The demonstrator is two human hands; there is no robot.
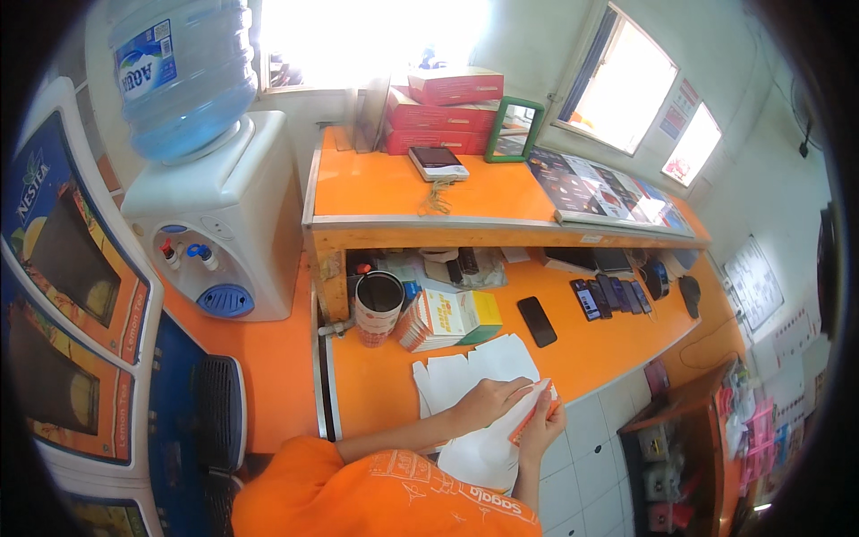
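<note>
Far left you've got a drink dispenser machine [72, 295] with orange-and-blue panels, and next to it a white water cooler [219, 224] with a big blue water jug [183, 72] upside down on top. Moving right, the orange tabletop [376, 385] starts, with a patterned cup [378, 307] near its back edge and a stack of flat orange-and-white cartons [447, 319] just beside it. A black phone [536, 321] lies a bit further right.

Now your hands, low in the middle. Your left hand [488, 400] rests on the pile of white flat cutouts [474, 371] at the front edge of the tabletop, fingers curled down and pressing on the top sheet. Your right hand [541, 425] is right next to it, fingers closed around a small folded carton [535, 410], white with an orange edge, held upright just over the tabletop's front edge. The two hands are almost touching.

Up on the raised shelf [385, 183] sits a small card reader [438, 163], red boxes [443, 112] stacked behind it, and a green-framed mirror [514, 131]. Further right, a row of phones [613, 295] lies on the tabletop.
</note>
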